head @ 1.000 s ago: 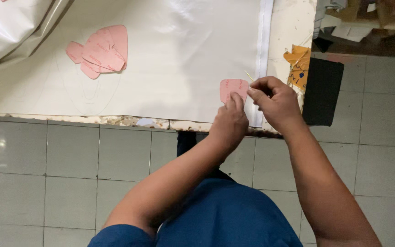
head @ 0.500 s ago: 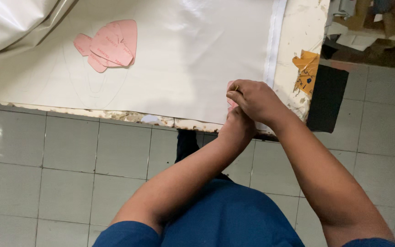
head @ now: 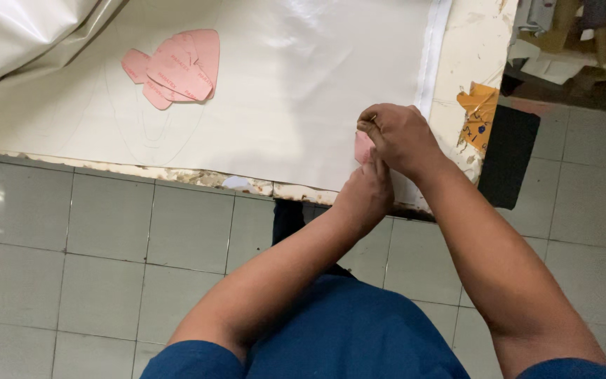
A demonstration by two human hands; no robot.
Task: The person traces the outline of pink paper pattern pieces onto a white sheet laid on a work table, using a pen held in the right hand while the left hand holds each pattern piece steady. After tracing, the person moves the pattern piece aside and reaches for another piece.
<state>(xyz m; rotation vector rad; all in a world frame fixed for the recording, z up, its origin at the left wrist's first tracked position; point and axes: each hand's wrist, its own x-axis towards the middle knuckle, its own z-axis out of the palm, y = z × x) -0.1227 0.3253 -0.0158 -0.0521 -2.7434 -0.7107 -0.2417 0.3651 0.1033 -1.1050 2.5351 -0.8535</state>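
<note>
Grey floor tiles (head: 106, 238) run under the near edge of our worn table (head: 471, 63), which is covered by a pale sheet (head: 303, 91) with faint traced outlines. At the sheet's near right corner we have both hands on a small pink piece (head: 363, 146). Our right hand (head: 401, 137) is curled over it, fingers bent and closed as if pinching a thin tool or the piece's edge; we cannot tell which. Our left hand (head: 366, 193) lies just below, fingers reaching up to press the piece down, not visibly gripping anything. Only a sliver of pink shows between them.

The piece sits close to the table edge, so we judge a slip could send it onto the tiles. If the left fingers ease off, the piece may shift and any outline would go crooked. The glossy sheet could also slide or wrinkle under pressure.

Far to the left, a pile of pink pieces (head: 177, 67) lies well apart from us. Beyond it, a bunched fold of sheeting (head: 29, 35) rises at the far left corner.
</note>
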